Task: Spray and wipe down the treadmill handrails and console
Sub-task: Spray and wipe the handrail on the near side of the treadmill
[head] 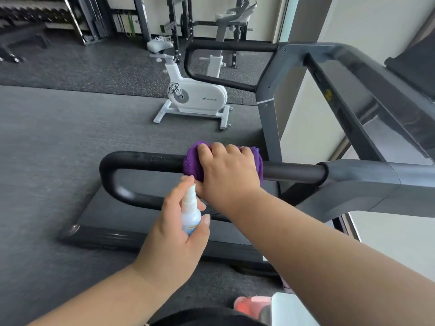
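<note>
Right hand reaches forward, palm down, fingers curled over a cloth; left hand grips a spray bottle upright.

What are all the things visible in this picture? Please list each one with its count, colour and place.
near handrail: one, black, across the centre
far handrail: one, black, upper middle
cloth: one, purple, wrapped on the near handrail
spray bottle: one, white, below the cloth
treadmill deck: one, dark, under the near handrail
exercise bike: one, white, on the floor behind
right hand: grips the cloth
left hand: holds the spray bottle
</note>
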A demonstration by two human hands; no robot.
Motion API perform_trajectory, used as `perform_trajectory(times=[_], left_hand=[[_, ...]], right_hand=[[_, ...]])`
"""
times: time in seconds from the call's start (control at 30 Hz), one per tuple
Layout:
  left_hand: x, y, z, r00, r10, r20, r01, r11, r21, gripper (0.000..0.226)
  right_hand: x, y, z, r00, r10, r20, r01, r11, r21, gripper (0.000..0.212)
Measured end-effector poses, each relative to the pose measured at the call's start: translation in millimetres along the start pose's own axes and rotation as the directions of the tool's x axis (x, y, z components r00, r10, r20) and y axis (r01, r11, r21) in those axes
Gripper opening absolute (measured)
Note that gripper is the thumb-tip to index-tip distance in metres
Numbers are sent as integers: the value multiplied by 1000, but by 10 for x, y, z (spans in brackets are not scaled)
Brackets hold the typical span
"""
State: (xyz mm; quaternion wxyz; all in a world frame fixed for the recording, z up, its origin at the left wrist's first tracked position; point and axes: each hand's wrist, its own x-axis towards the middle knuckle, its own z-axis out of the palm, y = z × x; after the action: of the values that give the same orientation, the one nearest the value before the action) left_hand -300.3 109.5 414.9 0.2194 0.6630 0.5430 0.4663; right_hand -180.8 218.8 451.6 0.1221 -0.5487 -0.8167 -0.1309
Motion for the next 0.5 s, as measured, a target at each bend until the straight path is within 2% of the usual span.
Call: perform_trajectory(times=[0.1,0.27,0.43,0.5], left_hand=[[15,-47,-62,999,-41,-36,41,999,10,76],[84,-187,-293,990,-71,-119,76,996,38,76],[82,-440,-670,972,-109,-206,119,992,36,69],[58,-558,-796,966,-124,-228,135,990,30,66]], right_hand=[[128,-227,28,996,-76,50,78,996,-41,87],[180,-184,65,991,-101,92,104,994,-29,82],[131,-142,115,997,-72,-27,72,997,19,72],[174,-232,129,998,-47,-31,47,999,18,70]])
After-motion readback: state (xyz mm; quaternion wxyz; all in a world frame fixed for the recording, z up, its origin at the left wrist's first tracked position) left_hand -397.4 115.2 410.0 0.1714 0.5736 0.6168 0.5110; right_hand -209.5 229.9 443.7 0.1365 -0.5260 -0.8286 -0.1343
